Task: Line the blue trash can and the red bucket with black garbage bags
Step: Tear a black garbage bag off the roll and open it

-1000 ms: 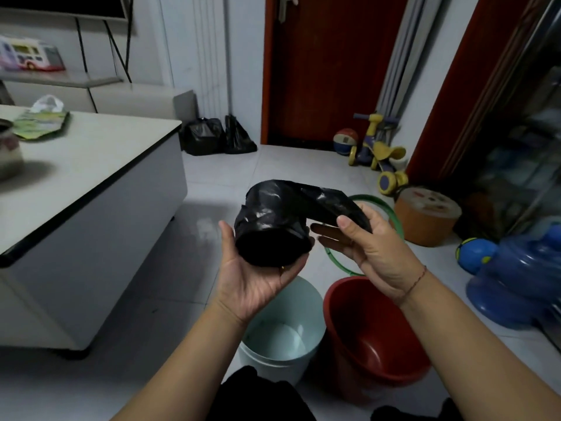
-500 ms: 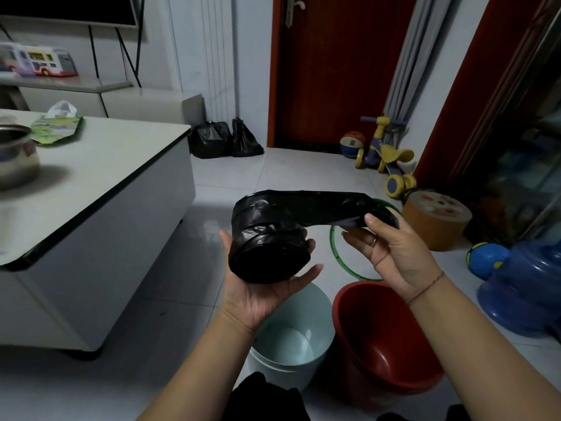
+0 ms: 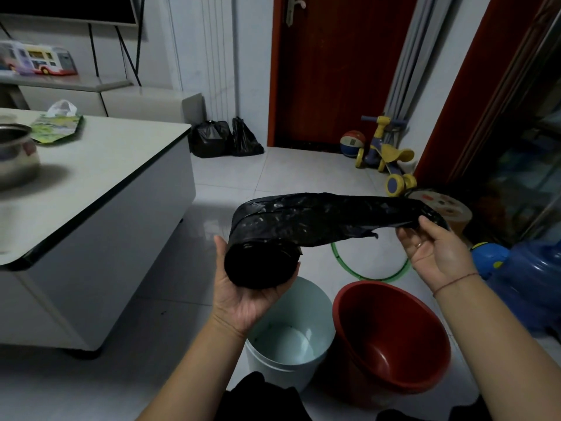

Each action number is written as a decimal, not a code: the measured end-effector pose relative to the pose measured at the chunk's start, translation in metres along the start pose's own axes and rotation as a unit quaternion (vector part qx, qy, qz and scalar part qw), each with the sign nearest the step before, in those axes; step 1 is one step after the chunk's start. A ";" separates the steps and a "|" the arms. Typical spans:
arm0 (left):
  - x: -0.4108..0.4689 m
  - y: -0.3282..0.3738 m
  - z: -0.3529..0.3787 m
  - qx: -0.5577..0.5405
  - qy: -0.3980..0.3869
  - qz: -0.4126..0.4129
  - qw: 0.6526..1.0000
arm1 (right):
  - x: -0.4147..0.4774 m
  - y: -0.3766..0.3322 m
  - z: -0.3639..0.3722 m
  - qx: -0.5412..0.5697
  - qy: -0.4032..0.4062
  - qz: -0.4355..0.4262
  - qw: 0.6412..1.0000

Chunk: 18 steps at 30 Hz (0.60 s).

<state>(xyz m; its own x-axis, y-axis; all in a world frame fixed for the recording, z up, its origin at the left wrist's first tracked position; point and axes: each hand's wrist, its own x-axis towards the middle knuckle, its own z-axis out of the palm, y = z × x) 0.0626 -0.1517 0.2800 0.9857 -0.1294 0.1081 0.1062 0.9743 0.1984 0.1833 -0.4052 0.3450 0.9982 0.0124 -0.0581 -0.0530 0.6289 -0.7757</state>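
We are cradling the roll of black garbage bags (image 3: 261, 265) in our left hand (image 3: 243, 296), palm up, with the thumb and fingers curling round its underside. Our right hand (image 3: 434, 253) is pinching the loose end (image 3: 425, 214) of the first bag between thumb and fingers, and the unrolled strip is stretching almost level from the roll to that hand.

The blue trash can (image 3: 314, 302) is standing upright on the tiled floor right below the roll, with no bag in it. The red bucket (image 3: 394, 329) is sitting just beside it on the right, touching or nearly touching, and it is also showing a bare inside.

A green hoop (image 3: 349, 265) is lying on the floor behind the two. On the white table (image 3: 106, 165) to the left, a green packet (image 3: 57, 126) is showing print that is too blurred for us to read
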 end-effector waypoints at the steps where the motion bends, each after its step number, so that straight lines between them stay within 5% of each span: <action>1: 0.000 0.000 0.001 -0.005 -0.002 -0.001 1.000 | 0.002 -0.002 -0.004 0.004 0.010 0.001 1.000; 13: 0.009 0.003 -0.001 0.011 0.024 0.039 0.999 | 0.005 -0.018 -0.021 0.035 0.032 0.006 0.999; 18: 0.011 -0.004 0.015 0.078 0.028 -0.003 0.997 | -0.016 -0.002 -0.012 -0.006 -0.064 0.234 0.970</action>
<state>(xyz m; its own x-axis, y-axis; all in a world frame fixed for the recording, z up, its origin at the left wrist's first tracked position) 0.0709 -0.1600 0.2950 0.9913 -0.1203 0.0531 0.0945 0.9324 0.3490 0.1674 -0.4159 0.3404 0.8602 0.3915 -0.3267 -0.5001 0.5227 -0.6904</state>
